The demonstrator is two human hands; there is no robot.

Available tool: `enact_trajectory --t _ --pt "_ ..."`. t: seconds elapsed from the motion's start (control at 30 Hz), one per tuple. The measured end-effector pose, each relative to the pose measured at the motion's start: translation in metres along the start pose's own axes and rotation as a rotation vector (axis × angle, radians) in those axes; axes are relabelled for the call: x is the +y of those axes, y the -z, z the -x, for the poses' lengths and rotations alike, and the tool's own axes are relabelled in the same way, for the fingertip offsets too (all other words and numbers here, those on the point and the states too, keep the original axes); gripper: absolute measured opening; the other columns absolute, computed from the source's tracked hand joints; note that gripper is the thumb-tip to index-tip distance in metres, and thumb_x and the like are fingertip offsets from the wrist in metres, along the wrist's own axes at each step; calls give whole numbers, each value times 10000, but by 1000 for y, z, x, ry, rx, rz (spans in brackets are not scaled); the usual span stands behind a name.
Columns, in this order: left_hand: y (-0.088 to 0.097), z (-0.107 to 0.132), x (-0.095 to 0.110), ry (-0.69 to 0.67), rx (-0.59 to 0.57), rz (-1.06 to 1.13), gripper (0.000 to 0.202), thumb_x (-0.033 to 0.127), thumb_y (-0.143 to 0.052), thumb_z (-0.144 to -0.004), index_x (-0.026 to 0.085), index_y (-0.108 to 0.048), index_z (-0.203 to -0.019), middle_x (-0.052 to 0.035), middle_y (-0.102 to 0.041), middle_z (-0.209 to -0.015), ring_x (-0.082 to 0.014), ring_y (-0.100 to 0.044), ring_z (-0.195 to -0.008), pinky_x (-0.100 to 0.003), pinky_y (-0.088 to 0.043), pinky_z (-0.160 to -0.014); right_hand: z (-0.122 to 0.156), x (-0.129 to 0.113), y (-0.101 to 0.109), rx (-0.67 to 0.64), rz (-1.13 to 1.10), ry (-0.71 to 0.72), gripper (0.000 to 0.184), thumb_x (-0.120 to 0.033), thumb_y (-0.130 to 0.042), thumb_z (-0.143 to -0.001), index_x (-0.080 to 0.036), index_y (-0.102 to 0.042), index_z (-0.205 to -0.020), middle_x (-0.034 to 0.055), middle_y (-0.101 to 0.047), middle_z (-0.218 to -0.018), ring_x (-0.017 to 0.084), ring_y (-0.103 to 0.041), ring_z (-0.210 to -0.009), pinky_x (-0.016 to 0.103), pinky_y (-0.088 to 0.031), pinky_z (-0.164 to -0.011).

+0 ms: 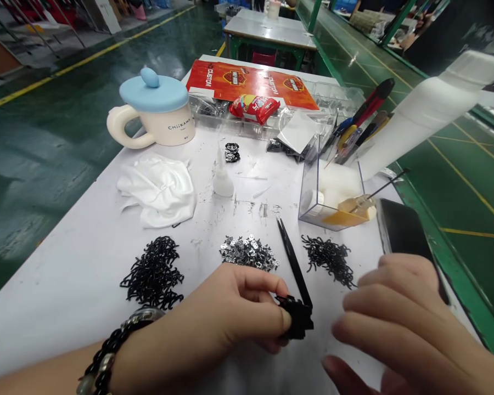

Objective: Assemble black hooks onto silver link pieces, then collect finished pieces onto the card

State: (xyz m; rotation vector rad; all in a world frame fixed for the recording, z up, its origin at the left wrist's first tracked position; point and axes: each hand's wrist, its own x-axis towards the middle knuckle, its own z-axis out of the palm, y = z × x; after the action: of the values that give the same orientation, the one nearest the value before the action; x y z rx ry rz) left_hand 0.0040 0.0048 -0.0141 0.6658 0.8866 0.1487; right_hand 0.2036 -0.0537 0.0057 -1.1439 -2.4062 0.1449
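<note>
Far left: white work table (pixel 53 323), its edge over dark green painted floor (pixel 33 164). Toward the back, a cream mug with a blue silicone lid (pixel 154 104); nearer, a crumpled white cloth (pixel 156 189); nearer still, a loose heap of black wiry parts (pixel 152 274). Next, left hand (pixel 214 312), wrist circled by a black-and-silver beaded bracelet (pixel 119 345), fingers curled and clenched, thumb and fingertips pinching a small black clump (pixel 299 317) low over the table. Black tweezers (pixel 293 258) extending from the clump toward the far side, lower end meeting it; whether the fingers also grip them, impossible to tell. Just beyond the left hand, a heap of silver and black parts (pixel 249 252). Farther back, an upright white squeeze bottle (pixel 223 178) with a few black-and-silver pieces (pixel 232 152) beside it, then a clear tray of bagged parts (pixel 247 123) under a red-orange printed card (pixel 251 82) and a red snack packet (pixel 255 107). To the right, a curly black heap (pixel 328 260), a clear acrylic box with white foam (pixel 329 200), and a dark phone (pixel 401 227). Far right, right hand (pixel 407 323), fingers loose, slightly spread, released, grasping nothing, well clear of the clump.
</note>
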Motion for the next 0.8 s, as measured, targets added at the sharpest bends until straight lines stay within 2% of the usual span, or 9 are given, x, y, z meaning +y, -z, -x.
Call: enact_trajectory --t 0.1,0.3,0.43,0.63,0.8 --pt "0 0 -4 -35 -40 38 154 178 -705 -643 143 -630 -773 7 -599 -641 -99 -535 -601 -197 -424 -598 -10 -1 -3 -22 -34 -7 181 -180 -592 -772 -177 -537 -945 -5 -546 -722 142 -462 -654 366 -315 -655" --pt "-2 3 -3 -87 -70 20 95 160 -680 -676 133 -674 -767 23 -570 -610 -65 -527 -578 -158 -455 -596 -8 3 -11 -13 -88 5 271 -259 -628 -758 -145 -557 -993 29 -567 -760 167 -431 -686 355 -280 -634" --pt "-2 5 -3 -105 -76 11 98 132 -650 -694 154 -692 -779 46 -548 -565 -52 -513 -550 -164 -476 -609 -9 3 -13 -30 -91 10 252 -255 -615 -759 -141 -568 -979 40 -561 -753 171 -430 -688 353 -276 -635" --pt "-3 5 -3 -127 -81 -43 97 148 -632 -704 136 -694 -778 2 -588 -719 -72 -549 -646 -165 -467 -622 -10 4 -15 -35 -115 17 239 -238 -597 -762 -137 -564 -976 40 -534 -731 181 -427 -688 347 -270 -626" --pt "-3 4 -4 -131 -83 -36 108 148 -625 -705 133 -694 -785 -1 -584 -724 -72 -544 -659 -163 -462 -620 -9 5 -15 -46 -116 16 236 -252 -599 -767 -144 -565 -974 42 -536 -726 183 -423 -685 353 -285 -630"
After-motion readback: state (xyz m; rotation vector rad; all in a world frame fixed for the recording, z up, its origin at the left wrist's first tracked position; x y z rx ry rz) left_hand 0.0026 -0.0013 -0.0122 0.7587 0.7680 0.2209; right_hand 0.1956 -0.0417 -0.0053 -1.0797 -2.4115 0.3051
